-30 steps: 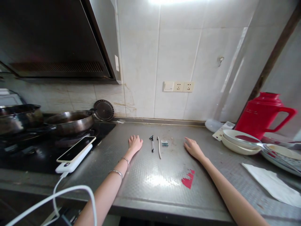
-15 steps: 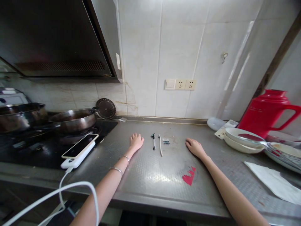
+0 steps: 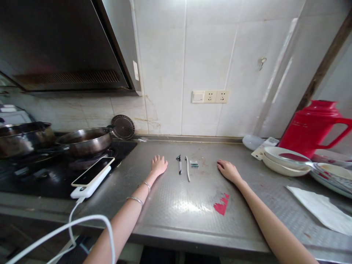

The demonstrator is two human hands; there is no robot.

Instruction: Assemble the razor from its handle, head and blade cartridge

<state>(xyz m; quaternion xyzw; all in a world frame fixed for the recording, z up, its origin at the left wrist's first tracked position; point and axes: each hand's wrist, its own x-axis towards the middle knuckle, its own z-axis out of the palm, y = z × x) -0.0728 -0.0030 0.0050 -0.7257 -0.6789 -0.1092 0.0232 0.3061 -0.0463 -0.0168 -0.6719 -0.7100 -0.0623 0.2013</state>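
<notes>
My left hand [image 3: 159, 164] lies palm down on the metal counter [image 3: 165, 212], fingers spread, holding nothing. Just to its right is a razor [image 3: 179, 165] with a dark head at the top. Beside the razor lies a thin white stick-like item [image 3: 187, 169], perhaps a toothbrush. A small clear pack with dark strips [image 3: 194, 164] sits right of that. My right hand [image 3: 227, 171] rests flat on the counter farther right, its fingers extended and nothing in it. Between my forearms, nearer the front, is a torn red patch [image 3: 221, 205].
A phone [image 3: 92, 171] on a white power bank with a cable lies at the left, by the stove [image 3: 52, 179] with pans [image 3: 85, 142]. At the right stand a red thermos [image 3: 312, 128], stacked bowls [image 3: 286, 167] and a white paper [image 3: 319, 209].
</notes>
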